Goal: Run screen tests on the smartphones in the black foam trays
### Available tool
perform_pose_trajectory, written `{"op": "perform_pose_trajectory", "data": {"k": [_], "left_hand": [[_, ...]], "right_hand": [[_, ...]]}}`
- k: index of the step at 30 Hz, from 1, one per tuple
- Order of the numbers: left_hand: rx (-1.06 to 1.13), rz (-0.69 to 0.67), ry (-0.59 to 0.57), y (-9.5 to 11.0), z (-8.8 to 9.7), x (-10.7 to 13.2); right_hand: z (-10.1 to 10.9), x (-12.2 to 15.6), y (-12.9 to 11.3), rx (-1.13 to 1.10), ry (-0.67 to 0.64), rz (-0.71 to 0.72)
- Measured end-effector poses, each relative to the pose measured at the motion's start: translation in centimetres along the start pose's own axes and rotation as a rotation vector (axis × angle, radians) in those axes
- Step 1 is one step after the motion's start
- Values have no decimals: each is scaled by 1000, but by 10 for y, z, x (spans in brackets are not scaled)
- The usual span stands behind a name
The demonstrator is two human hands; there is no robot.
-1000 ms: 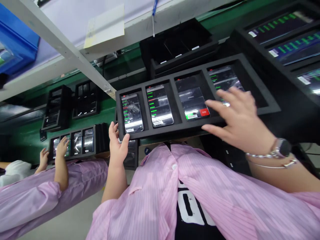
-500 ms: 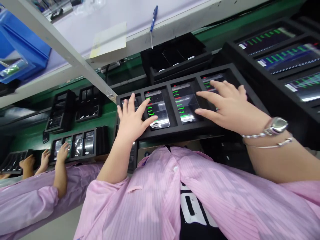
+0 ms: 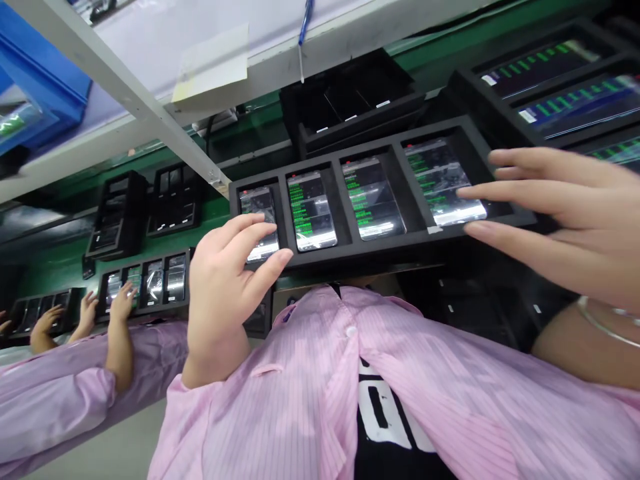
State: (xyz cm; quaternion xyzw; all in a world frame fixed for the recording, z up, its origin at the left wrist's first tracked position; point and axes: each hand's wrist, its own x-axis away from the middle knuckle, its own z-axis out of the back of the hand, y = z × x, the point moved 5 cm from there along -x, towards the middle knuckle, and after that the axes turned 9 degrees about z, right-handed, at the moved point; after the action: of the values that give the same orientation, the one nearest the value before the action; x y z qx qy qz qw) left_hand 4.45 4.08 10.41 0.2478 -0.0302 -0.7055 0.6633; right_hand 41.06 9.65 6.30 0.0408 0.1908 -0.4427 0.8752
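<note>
Toward ten o'clock, a blue plastic bin (image 3: 35,70) beside a white steel shelf rail (image 3: 115,87). At twelve o'clock, a blue pen (image 3: 304,23) and a pale paper sheet (image 3: 211,63) on a white panel (image 3: 135,47). Around nine o'clock, a green bench surface (image 3: 55,270). Toward seven o'clock, grey floor (image 3: 95,447).

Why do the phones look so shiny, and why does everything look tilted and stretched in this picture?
In the head view, white glare streaks cross the phones in the black foam tray; the scene is tilted, so the white shelf beam slants; a wide lens seems to stretch the right hand, which looks oversized near the camera.
</note>
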Motion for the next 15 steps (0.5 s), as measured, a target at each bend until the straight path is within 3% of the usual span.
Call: {"op": "perform_pose_trajectory", "data": {"k": [2, 6, 9, 12, 15], "left_hand": [[-56, -14, -60, -6, -19, 0], [-156, 19, -182, -22, -68, 5], [-190, 57, -250, -26, -91, 5], [-193, 90, -250, -30, -104, -12], [-169, 152, -225, -43, -118, -46]], "right_hand": [[-22, -7, -12, -121, -26, 63], [-69, -9, -22, -149, -26, 31], [-89, -11, -22, -141, -35, 31], [-102, -28, -7, -120, -46, 4], [-120, -56, 18, -116, -76, -53]]}}
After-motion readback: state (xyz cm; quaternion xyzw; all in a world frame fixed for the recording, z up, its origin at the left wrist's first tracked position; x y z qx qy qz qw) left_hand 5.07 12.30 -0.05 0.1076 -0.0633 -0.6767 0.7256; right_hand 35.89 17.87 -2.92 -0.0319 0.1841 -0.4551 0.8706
